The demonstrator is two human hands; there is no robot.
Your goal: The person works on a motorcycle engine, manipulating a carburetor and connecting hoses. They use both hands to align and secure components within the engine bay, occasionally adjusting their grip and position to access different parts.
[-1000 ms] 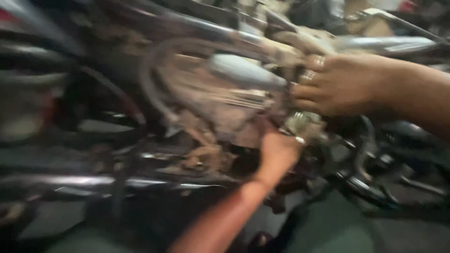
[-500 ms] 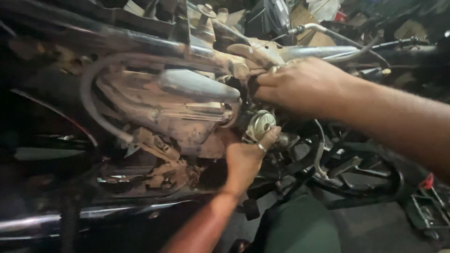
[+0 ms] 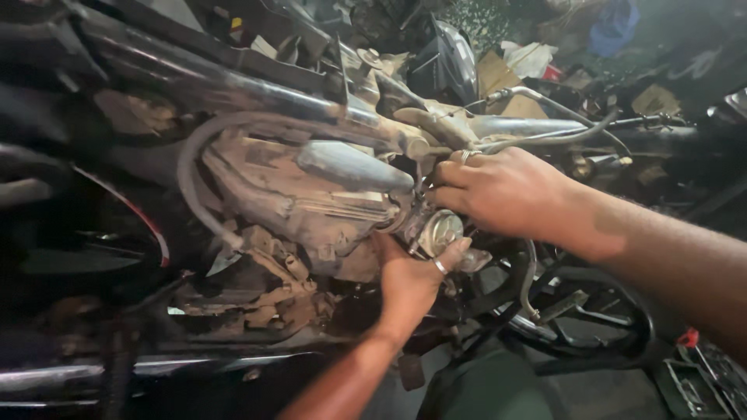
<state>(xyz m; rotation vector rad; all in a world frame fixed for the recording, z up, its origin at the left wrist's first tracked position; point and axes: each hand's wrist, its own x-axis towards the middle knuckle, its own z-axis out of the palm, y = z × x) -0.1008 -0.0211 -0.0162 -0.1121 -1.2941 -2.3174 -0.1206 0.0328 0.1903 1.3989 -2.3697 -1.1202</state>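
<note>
A dirty motorcycle engine (image 3: 311, 210) fills the middle of the head view, under a dark frame tube (image 3: 233, 85). A small round silver carburetor (image 3: 440, 231) sits at the engine's right side. My left hand (image 3: 408, 280) reaches up from below and cups the carburetor, thumb against its rim, a ring on one finger. My right hand (image 3: 498, 190) comes in from the right and presses down on top of the carburetor, fingers curled at the joint with the engine. What the fingertips grip is hidden.
A grey rubber hose (image 3: 191, 179) loops over the engine's left side. Cables and thin metal tubes (image 3: 560, 128) run above my right hand. Cardboard and scrap (image 3: 513, 70) lie behind. A wheel rim (image 3: 591, 327) and a red-tipped part (image 3: 686, 338) sit at lower right.
The view has steadied and moved closer. Both hands stay on the carburetor; my right hand has settled lower onto it, my left hand's thumb has shifted up along its rim.
</note>
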